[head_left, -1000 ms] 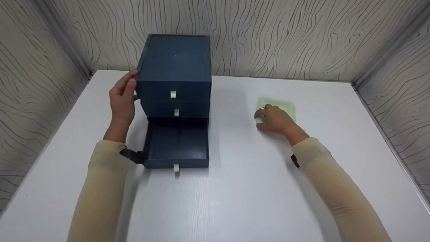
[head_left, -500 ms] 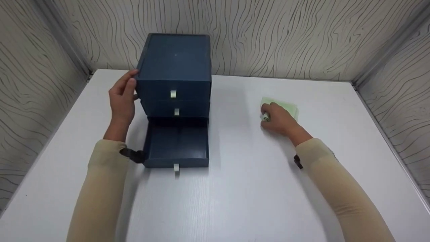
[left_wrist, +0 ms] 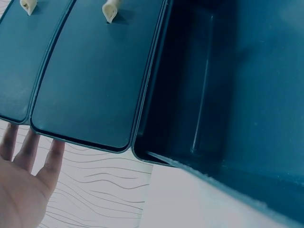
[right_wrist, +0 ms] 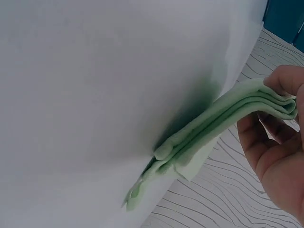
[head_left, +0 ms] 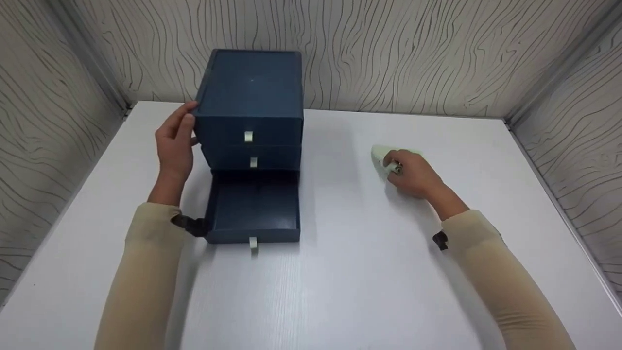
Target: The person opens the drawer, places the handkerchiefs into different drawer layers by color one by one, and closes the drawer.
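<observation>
A dark blue desktop drawer unit (head_left: 250,85) stands at the left of the table, its bottom drawer (head_left: 277,236) pulled out with nothing in it. My left hand (head_left: 175,148) rests on the unit's left side near the top. In the left wrist view its fingers (left_wrist: 51,161) lie fairly straight against the side. Over at the right, my right hand (head_left: 415,175) pinches a folded pale green cloth (right_wrist: 213,126) by one edge. In the right wrist view several folded layers show, and the far end droops close to the table. Part of the cloth is hidden behind the hand in the head view.
The two upper drawers are shut, each with a small pale pull tab (head_left: 249,136). A white table (head_left: 350,272) carries everything. Patterned wall panels (head_left: 388,53) close it in at the back and both sides. A dark wrist mount (head_left: 192,225) sits against the bottom drawer's left wall.
My right hand has gripped the green cloth, gathered its near edge and lifted and tilted it, shifting slightly right. The left hand and the drawer unit have stayed in place.
</observation>
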The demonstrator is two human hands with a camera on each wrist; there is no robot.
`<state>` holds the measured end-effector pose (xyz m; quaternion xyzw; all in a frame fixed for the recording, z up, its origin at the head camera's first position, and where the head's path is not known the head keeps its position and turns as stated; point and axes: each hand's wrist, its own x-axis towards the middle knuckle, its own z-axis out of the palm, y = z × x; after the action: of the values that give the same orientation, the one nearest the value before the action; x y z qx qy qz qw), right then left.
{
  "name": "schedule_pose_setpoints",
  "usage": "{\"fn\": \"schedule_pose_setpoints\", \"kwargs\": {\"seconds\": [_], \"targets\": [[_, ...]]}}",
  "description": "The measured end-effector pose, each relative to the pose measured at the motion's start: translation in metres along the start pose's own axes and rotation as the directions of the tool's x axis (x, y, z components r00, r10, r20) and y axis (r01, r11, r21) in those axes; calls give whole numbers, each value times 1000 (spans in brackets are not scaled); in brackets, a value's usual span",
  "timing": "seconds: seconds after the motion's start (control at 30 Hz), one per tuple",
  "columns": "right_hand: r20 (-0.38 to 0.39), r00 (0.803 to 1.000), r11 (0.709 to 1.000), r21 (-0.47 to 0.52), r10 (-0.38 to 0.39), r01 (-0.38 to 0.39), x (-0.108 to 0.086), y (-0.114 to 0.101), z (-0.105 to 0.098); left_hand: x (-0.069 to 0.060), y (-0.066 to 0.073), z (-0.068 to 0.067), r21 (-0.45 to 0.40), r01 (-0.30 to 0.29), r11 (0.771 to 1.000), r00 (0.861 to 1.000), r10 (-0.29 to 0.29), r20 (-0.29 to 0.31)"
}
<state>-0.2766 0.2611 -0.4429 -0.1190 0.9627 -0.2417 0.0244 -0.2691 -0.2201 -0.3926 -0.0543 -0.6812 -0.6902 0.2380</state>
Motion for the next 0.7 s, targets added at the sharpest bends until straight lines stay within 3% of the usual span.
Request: {"fn": "schedule_pose_setpoints", "kwargs": {"seconds": [0.47, 0.7], "targets": [[-133, 989, 997, 33, -61, 66, -15, -12, -15, 0, 0, 0, -4, -13, 1000, 1000, 13, -10], [-234, 962, 986, 51, -141, 157, -20, -26, -19, 0, -1, 1, -10, -9, 1000, 1000, 9, -22]]}}
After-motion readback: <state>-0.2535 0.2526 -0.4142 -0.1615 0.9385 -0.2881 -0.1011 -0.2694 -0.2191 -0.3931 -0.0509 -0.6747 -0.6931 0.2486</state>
